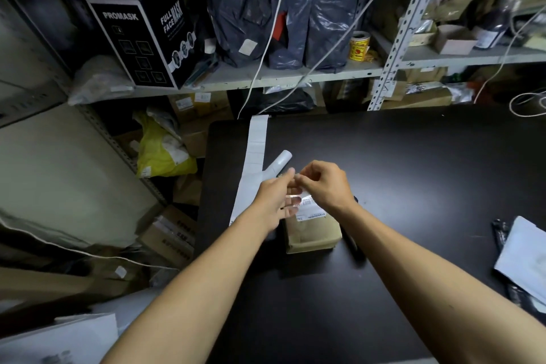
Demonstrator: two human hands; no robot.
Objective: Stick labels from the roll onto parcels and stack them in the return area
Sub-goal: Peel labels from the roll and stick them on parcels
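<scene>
Small brown cardboard parcel (313, 233) lay on black tabletop (413, 171), beneath both hands. Left hand (273, 201) and right hand (325, 186) pinched a small white label (297, 179) above it; long white label strip (251, 168) alongside. Risk: label folding onto itself or landing crooked.

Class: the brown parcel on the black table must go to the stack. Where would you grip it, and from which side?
Grip the brown parcel across its two long side faces, hands coming from above: it lies flat, a low box, with bare table either side. The marker at its right edge crowds that side.
</scene>
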